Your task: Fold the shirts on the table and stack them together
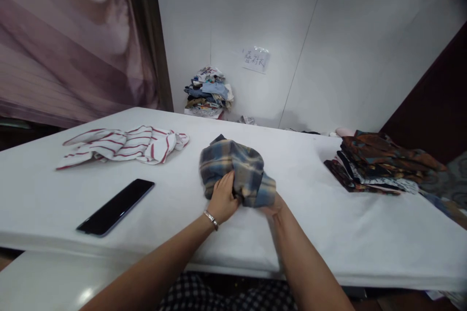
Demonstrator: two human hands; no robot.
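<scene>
A bunched plaid shirt [233, 167] in blue, grey and tan lies at the middle of the white table. My left hand [223, 198], with a silver bracelet at the wrist, is closed on the near edge of its cloth. My right hand [273, 205] reaches into or under the shirt's right side; cloth covers its fingers, so their grip is hidden. To the left lies a crumpled white garment with red stripes [127, 145]. Nearer to me on that side is a dark-screened phone [116, 206], apart from both hands.
Folded dark patterned clothes [379, 160] are stacked at the table's right. Behind the far edge of the white table [310, 233] rises a pile of clothes [209, 91] against the wall. A paper sign [256, 60] is fixed there, and a pinkish curtain [69, 34] hangs left.
</scene>
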